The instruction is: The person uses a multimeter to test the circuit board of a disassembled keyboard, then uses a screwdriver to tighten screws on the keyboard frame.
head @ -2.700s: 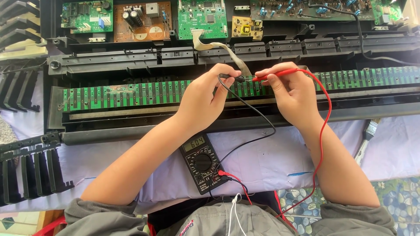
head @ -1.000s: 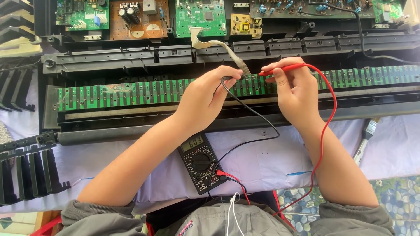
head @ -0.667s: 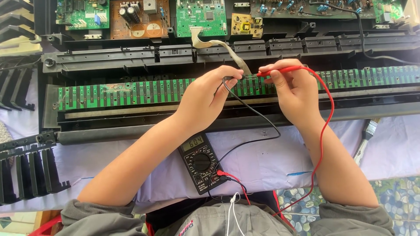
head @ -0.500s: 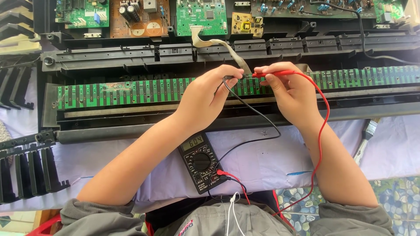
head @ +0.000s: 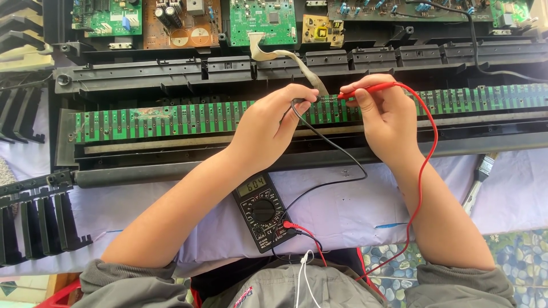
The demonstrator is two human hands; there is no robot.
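My left hand pinches a black test probe with its tip down on the long green contact board of an opened keyboard. My right hand grips a red test probe, whose tip touches the same board a little to the right of the black one. Black and red leads run back to a black digital multimeter lying on the pale cloth near my lap, its display lit.
Several circuit boards sit along the back of the black chassis, with a grey ribbon cable curving toward the contact board. Loose black key pieces lie at left. A small brush rests at right.
My right hand with the red probe has shifted slightly along the board, and the red lead has swung with it. The left hand stays in place.
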